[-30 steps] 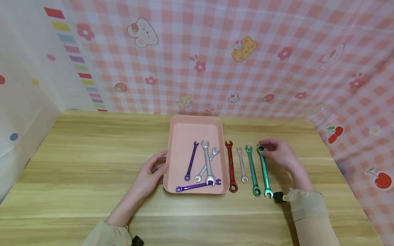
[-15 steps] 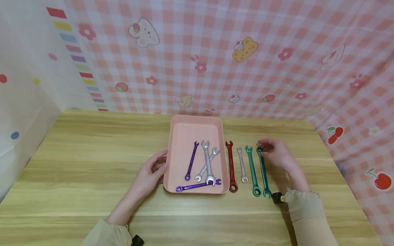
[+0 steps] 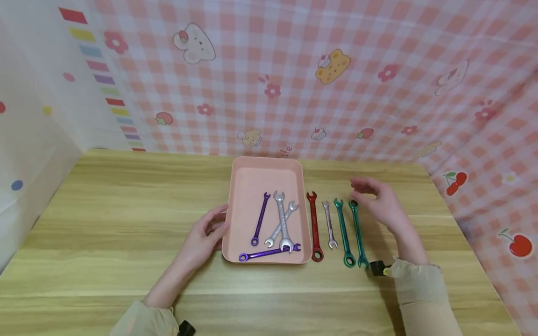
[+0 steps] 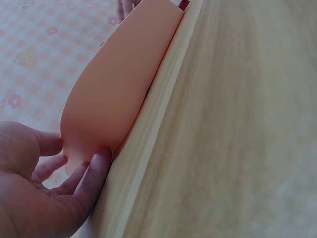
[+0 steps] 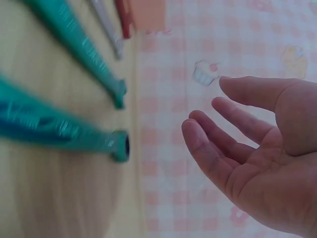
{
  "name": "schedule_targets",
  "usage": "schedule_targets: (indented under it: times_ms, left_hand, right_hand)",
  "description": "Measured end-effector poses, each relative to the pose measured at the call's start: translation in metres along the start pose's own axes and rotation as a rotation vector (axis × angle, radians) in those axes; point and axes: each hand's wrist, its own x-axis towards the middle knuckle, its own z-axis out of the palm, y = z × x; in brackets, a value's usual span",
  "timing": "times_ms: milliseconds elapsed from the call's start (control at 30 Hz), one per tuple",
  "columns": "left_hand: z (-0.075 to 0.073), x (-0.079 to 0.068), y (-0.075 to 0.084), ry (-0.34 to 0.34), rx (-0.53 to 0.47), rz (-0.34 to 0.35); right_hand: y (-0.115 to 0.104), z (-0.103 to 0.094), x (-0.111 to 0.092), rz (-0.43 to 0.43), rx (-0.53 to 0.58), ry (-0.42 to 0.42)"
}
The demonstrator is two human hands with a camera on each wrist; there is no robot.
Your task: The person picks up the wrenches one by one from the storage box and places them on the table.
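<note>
My left hand (image 3: 206, 235) rests its fingertips on the outer left wall of a pink tray (image 3: 256, 175); the left wrist view shows the fingers (image 4: 101, 161) against that wall. In the tray lie two purple wrenches, one upright in view (image 3: 261, 219) and one crosswise (image 3: 269, 254), and two silver wrenches crossed over each other (image 3: 282, 219). My right hand (image 3: 380, 203) holds nothing, just above the ring end of the rightmost green wrench (image 3: 358, 235). In the right wrist view its fingers (image 5: 213, 158) are spread apart from that wrench.
Right of the tray, a red wrench (image 3: 315, 228), a small silver wrench (image 3: 330, 226) and another green wrench (image 3: 345, 233) lie side by side on the wooden table (image 3: 126, 224). A pink checked cloth (image 3: 269, 70) hangs along the table's back edge and right side.
The right hand has let go of the rightmost green wrench and risen away from its ring end. That wrench has shifted slightly left. The left hand stays at the tray.
</note>
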Motion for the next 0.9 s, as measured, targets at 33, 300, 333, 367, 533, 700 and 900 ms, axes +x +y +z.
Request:
schedule_targets:
  times_ms: [33,300,333,367,533,700,900]
  left_hand:
    - [0.0,0.0,0.0,0.0,0.001,0.001]
    - [0.0,-0.002,0.001,0.0,0.007,-0.012]
    - [0.0,-0.002,0.001,-0.002,0.007,-0.012]
    - [0.0,-0.001,0.002,-0.004,0.006,-0.01]
    - [-0.001,0.0,0.001,-0.006,0.001,-0.009]
    - [-0.001,0.001,0.001,-0.008,0.001,-0.002]
    - [0.001,0.001,0.002,-0.015,0.002,-0.003]
  right_hand:
    - [-0.004,0.0,-0.001,-0.005,0.015,0.005]
    - [-0.037,0.013,0.0,-0.047,0.092,0.001]
    - [-0.041,0.015,0.001,-0.052,0.097,0.001]
    - [-0.045,0.018,0.002,-0.058,0.102,0.0]
    - [-0.069,0.033,0.004,-0.071,0.139,-0.026]
    - [-0.09,0.048,0.004,-0.089,0.172,-0.05]
    - [-0.112,0.064,0.005,-0.128,0.195,-0.087]
